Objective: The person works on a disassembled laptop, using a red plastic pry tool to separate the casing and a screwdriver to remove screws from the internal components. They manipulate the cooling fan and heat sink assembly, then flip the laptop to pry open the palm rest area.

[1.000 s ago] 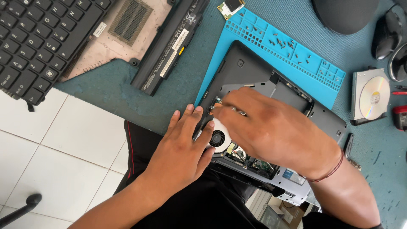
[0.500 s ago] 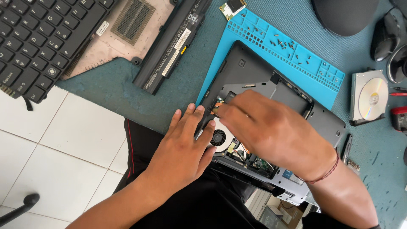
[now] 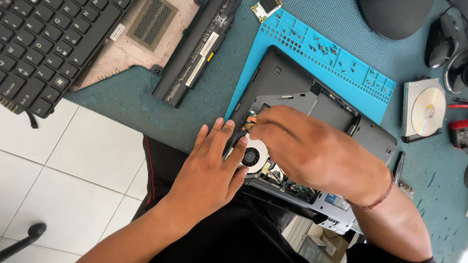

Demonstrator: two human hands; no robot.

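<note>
**Right hand shifted toward laptop corner; left hand unmoved**

Shifted slightly up and left since a second ago: right hand, fingertips now bunched over a small orange-brown part inside the opened laptop base. Fingers pinched together at that spot; cannot tell whether actually gripping the part, since the tips hide it. Thin cord bracelet around the wrist.

Left hand much as before: laid flat, fingers released and spread, pressing on the near left edge of the laptop base, just beside the round cooling fan. Nothing held.

Laptop base lying underside-up, partly on a blue mat with small screws scattered in its compartments, partly hanging over the edge of the teal surface above the person's lap.

Elsewhere on the surface: long black battery to the upper left, detached keyboard and a pinkish cover panel beside it, optical drive with a disc at the right, small circuit card near the top. White tiled floor below.
</note>
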